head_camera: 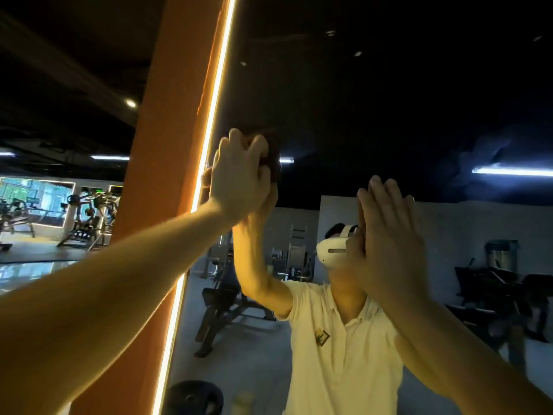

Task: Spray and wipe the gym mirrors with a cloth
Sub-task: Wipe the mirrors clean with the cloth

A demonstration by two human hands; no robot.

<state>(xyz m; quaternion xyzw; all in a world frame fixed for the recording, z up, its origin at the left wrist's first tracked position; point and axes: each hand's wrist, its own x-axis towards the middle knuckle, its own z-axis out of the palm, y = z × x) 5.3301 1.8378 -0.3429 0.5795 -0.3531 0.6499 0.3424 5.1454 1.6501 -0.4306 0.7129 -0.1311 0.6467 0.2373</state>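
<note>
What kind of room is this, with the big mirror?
Most likely a gym: weight machines stand in the background, the big mirror reflects a workout bench, and a weight plate shows low down.

dark bunched cloth [273, 164] high on the mirror [389, 85], near its lit left edge

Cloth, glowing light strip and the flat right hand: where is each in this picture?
cloth [273, 158], head view: its dark bunched right side.
light strip [216, 85], head view: its upper stretch, well above the cloth.
right hand [389, 244], head view: the back of the hand.
</note>
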